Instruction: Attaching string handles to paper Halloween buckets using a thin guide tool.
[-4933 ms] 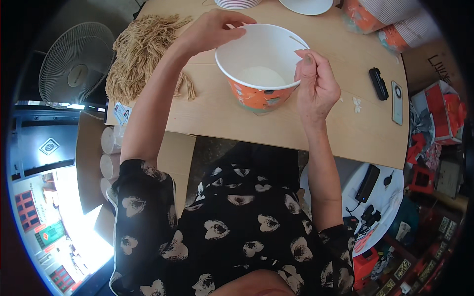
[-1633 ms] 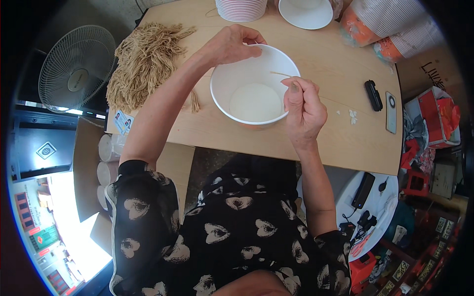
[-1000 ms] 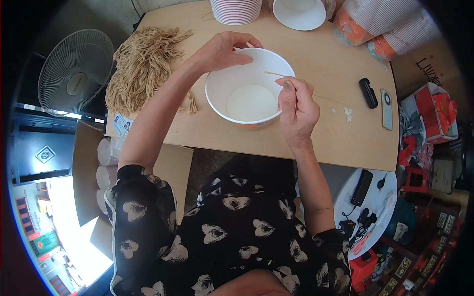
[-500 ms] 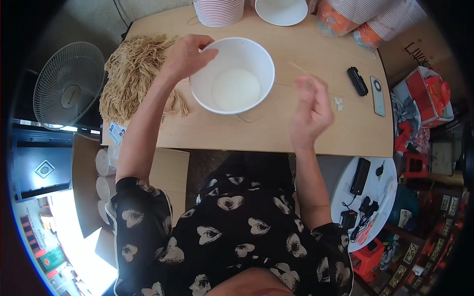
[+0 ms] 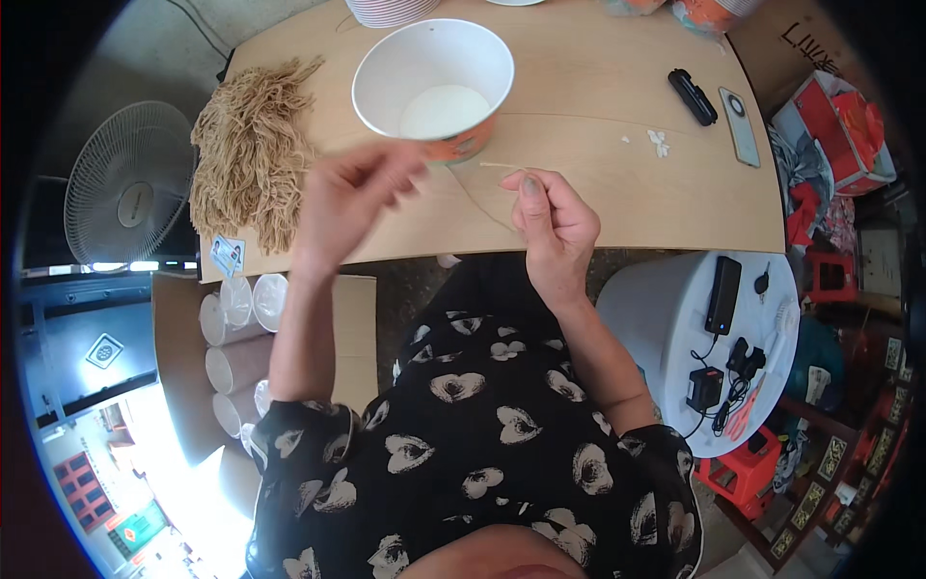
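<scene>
The pale wood-grain desk [image 5: 617, 212] is carrying a shaggy heap of tan, crinkled strands [image 5: 251, 145] at its left and, nearer the middle, a round tub [image 5: 449, 56] — smooth white inside, orange-printed outside — standing upright and apart from the heap. The left hand [image 5: 352, 198] is blurring before the tub's near side, fingers half curled; whether it is gripping anything, I cannot tell. The right hand [image 5: 559, 217] is closing thumb and fingertips on a thin, fibrous strand [image 5: 502, 166], a short end poking out and a slack length curving beneath. Handling this one strand seems to be the step in hand; the next move is probably calling for a light, steady pinch — the fibre is looking limp. Flaky white scraps [image 5: 658, 145] are lying farther right.
</scene>
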Demonstrator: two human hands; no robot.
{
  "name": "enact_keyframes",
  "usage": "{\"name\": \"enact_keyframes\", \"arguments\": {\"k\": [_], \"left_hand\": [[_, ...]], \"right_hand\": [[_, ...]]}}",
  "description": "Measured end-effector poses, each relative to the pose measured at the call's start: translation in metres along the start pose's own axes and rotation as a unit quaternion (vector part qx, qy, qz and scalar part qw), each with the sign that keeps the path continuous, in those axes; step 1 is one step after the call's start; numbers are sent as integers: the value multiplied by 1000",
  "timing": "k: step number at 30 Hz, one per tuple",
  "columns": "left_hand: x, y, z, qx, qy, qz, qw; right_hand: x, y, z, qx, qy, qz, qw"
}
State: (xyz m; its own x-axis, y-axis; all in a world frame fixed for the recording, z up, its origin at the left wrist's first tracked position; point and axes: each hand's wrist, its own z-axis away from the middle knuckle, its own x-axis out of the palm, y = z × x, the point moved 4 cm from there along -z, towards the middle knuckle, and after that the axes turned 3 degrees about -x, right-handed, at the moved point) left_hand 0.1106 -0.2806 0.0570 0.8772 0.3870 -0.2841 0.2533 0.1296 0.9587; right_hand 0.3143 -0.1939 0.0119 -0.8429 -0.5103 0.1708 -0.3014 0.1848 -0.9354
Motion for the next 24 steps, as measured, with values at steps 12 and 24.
{"name": "enact_keyframes", "arguments": {"k": [12, 24], "left_hand": [[52, -38, 34, -35, -45, 276, 960], [13, 20, 26, 275, 104, -248, 923]], "right_hand": [[14, 7, 37, 6, -52, -6, 999], [5, 0, 26, -50, -21, 80, 995]]}}
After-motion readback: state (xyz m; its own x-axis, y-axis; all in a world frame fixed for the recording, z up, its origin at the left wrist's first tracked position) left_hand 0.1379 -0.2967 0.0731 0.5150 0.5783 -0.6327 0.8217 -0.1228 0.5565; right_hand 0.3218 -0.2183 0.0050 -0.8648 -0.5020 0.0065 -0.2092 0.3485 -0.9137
